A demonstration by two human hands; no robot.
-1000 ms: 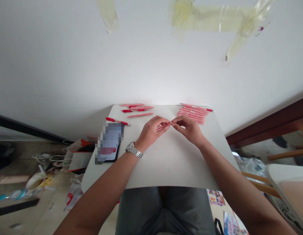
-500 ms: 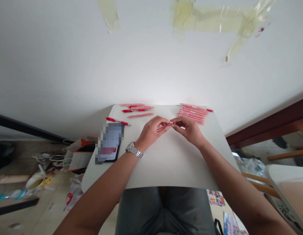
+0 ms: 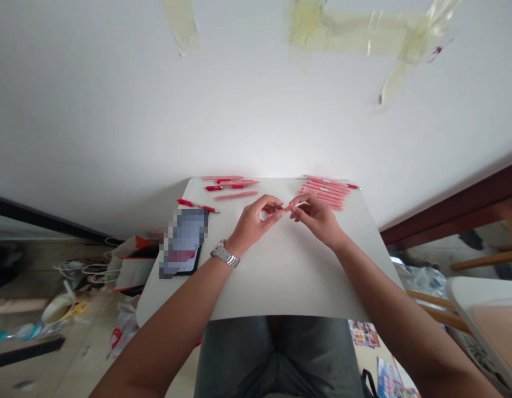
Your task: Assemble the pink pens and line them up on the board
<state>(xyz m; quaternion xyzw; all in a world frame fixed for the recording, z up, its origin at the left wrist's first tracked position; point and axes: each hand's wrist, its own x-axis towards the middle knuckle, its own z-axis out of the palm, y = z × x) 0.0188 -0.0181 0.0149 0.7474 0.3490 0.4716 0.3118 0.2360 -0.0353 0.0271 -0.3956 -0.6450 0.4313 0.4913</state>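
Over the far middle of the white table (image 3: 280, 276), my left hand (image 3: 256, 221) and my right hand (image 3: 317, 218) meet fingertip to fingertip. My left hand, with a metal watch on its wrist, pinches the end of a pink pen (image 3: 285, 208). The fingers of my right hand are closed on the pen's other end, where a thin white piece (image 3: 302, 204) sticks out. A row of pink pens (image 3: 326, 192) lies just beyond my right hand. More pink and red pens (image 3: 231, 185) lie beyond my left hand.
A single red pen (image 3: 198, 205) and a dark phone (image 3: 183, 240) lie at the table's left edge. Bags, cables and clutter cover the floor at the left. A wooden rail and a chair stand at the right. A white wall rises right behind the table.
The hands have shifted slightly up and apart. A thin white piece now shows at my right fingertips where only the pink pen was seen before.
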